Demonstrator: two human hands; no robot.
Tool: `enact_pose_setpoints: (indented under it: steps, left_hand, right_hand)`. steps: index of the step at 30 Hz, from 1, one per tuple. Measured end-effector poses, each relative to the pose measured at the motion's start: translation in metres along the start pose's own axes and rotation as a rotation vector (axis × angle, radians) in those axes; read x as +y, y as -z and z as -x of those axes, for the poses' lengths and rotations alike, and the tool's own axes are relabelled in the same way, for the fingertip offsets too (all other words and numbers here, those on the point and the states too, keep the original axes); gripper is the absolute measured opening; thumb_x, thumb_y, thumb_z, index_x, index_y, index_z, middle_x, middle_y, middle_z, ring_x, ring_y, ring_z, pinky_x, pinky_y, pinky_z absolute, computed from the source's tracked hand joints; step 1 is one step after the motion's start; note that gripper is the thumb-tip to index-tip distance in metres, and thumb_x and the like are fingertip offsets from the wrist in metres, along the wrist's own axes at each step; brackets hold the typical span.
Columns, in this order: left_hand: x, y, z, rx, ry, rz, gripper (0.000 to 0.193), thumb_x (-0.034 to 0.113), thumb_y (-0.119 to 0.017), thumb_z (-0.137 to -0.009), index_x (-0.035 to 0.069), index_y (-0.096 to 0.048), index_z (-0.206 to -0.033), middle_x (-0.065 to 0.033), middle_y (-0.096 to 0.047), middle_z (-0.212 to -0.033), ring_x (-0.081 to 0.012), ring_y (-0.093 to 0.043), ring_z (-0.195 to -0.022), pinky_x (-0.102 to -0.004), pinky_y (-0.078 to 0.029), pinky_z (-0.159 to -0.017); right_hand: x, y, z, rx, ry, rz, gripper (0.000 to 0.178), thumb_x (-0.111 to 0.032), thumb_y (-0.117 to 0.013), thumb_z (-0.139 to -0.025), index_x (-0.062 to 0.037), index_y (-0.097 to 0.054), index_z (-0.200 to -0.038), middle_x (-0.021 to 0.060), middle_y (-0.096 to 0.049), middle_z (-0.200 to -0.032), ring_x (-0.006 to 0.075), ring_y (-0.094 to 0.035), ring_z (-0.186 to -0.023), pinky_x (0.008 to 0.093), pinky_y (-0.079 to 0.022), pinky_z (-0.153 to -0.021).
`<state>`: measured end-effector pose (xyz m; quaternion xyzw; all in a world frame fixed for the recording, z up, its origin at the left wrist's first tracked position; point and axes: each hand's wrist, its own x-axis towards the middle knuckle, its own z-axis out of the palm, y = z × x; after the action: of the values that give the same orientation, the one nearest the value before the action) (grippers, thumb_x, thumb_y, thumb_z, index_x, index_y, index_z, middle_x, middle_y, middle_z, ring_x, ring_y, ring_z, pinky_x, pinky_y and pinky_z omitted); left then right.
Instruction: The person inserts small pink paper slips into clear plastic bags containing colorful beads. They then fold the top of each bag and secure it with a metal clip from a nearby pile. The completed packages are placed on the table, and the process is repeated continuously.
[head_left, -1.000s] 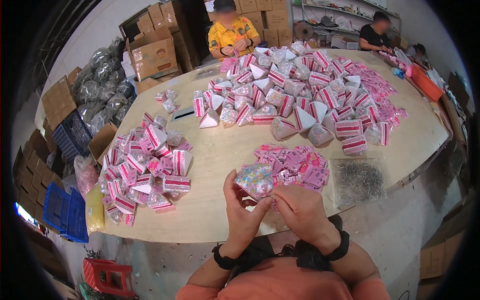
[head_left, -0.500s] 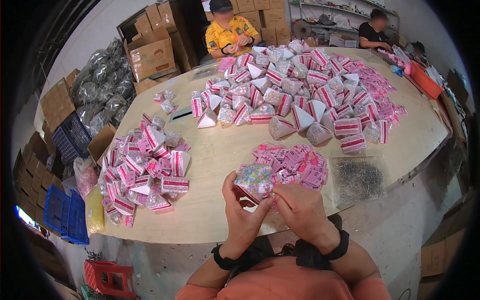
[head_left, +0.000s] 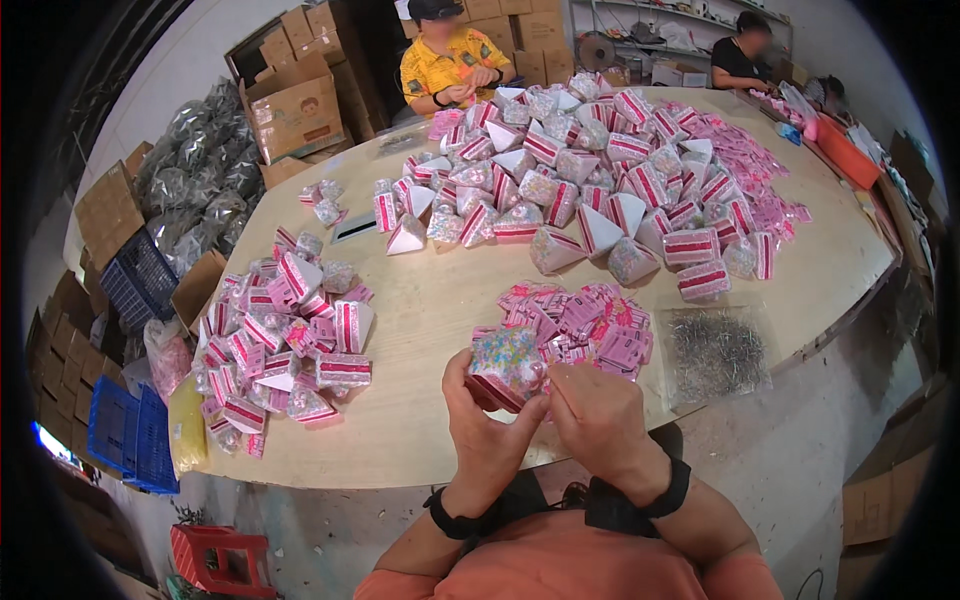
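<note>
Holding a sprinkled wedge (head_left: 506,358), left hand (head_left: 486,428) clamped round it; right hand (head_left: 606,414) at its corner, grip hidden

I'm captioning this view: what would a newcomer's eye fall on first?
Probably the big heap of pink-and-white wedge-shaped pieces across the far side of the table. Next, the multicoloured speckled piece held in the left hand, with the right hand at its right corner. A smaller heap lies to the left, thin metal pieces to the right.
</note>
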<state>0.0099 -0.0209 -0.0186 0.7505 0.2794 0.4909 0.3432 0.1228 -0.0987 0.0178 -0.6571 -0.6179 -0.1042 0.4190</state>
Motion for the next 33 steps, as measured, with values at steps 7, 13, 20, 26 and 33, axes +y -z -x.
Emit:
enact_pose_setpoints:
  steps: [7,13,20,26,33]
  left_hand:
    - [0.002,-0.004,0.000,0.021,0.073,0.041,0.082,0.014,-0.079,-0.061,-0.002,-0.029,-0.123,-0.0146,-0.042,-0.111,-0.0191,-0.052,-0.091,-0.0286,-0.046,-0.073]
    - [0.003,-0.005,0.000,0.016,-0.002,-0.044,0.082,0.013,-0.079,-0.061,0.000,-0.027,-0.124,-0.0121,-0.044,-0.108,-0.0168,-0.052,-0.089,-0.0257,-0.047,-0.069]
    - [-0.001,-0.003,0.000,-0.016,-0.076,-0.207,0.078,0.012,-0.079,-0.059,-0.002,-0.033,-0.120,-0.0142,-0.044,-0.106,-0.0201,-0.053,-0.086,-0.0288,-0.046,-0.067]
    - [0.006,0.002,-0.005,-0.102,-0.009,-0.134,0.075,0.025,-0.076,-0.064,-0.004,-0.035,-0.120,-0.0226,-0.046,-0.105,-0.0358,-0.049,-0.093,-0.0397,-0.044,-0.077]
    - [-0.011,0.012,-0.005,-0.158,0.000,-0.184,0.081,0.024,-0.079,-0.060,-0.002,-0.033,-0.122,-0.0186,-0.045,-0.106,-0.0293,-0.052,-0.094,-0.0354,-0.045,-0.077]
  right_hand:
    - [0.004,-0.001,0.000,0.009,0.017,-0.008,0.013,-0.003,-0.057,-0.071,-0.0012,-0.055,-0.084,0.0105,-0.051,-0.062,0.0268,-0.054,-0.055,0.0359,-0.042,-0.048]
    - [0.003,0.003,-0.001,-0.043,-0.016,0.014,0.010,-0.004,-0.057,-0.072,-0.0022,-0.055,-0.083,0.0115,-0.053,-0.064,0.0276,-0.055,-0.057,0.0361,-0.042,-0.049]
    - [0.004,-0.003,-0.001,-0.092,-0.083,0.023,0.015,-0.004,-0.056,-0.074,-0.0019,-0.054,-0.089,0.0131,-0.055,-0.067,0.0275,-0.057,-0.059,0.0345,-0.044,-0.051]
    - [0.016,0.002,-0.006,-0.213,-0.523,-0.666,0.042,0.002,-0.055,-0.075,-0.0004,-0.044,-0.116,0.0042,-0.053,-0.058,0.0088,-0.053,-0.054,0.0242,-0.042,-0.049]
    - [0.026,-0.009,-0.016,-0.399,-0.703,-0.892,0.048,0.003,-0.054,-0.076,-0.0006,-0.041,-0.121,0.0036,-0.056,-0.063,0.0073,-0.054,-0.054,0.0187,-0.042,-0.049]
